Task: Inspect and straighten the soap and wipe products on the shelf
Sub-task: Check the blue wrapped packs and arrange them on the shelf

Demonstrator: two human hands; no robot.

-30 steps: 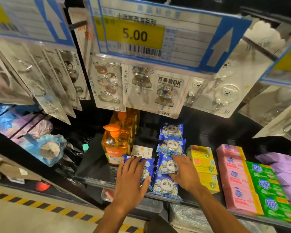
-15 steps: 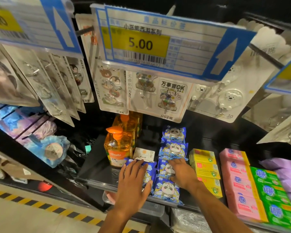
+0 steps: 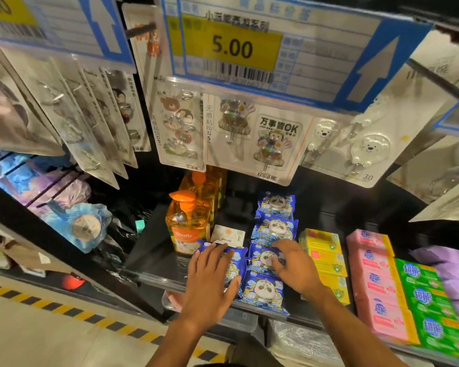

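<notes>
Left hand (image 3: 212,284) is laid flat, fingers straight, on a blue wipe pack (image 3: 237,260) at the shelf (image 3: 154,247) front edge. Right hand (image 3: 294,268) is spread, fingertips pressed on the adjacent panda wipe pack (image 3: 263,259). Yellow soap boxes (image 3: 326,255) are noted just beside, rightward.

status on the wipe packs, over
left grip flat on front-left wipe pack. right grip pressing neighbouring panda pack. small white box close behind.

Shop: price tag (image 3: 232,47), hanging hook packs (image 3: 257,139), stocked shelf (image 3: 154,245).

Five panda wipe packs (image 3: 274,229); three yellow soap boxes (image 3: 321,240); four pink bars (image 3: 372,260).
</notes>
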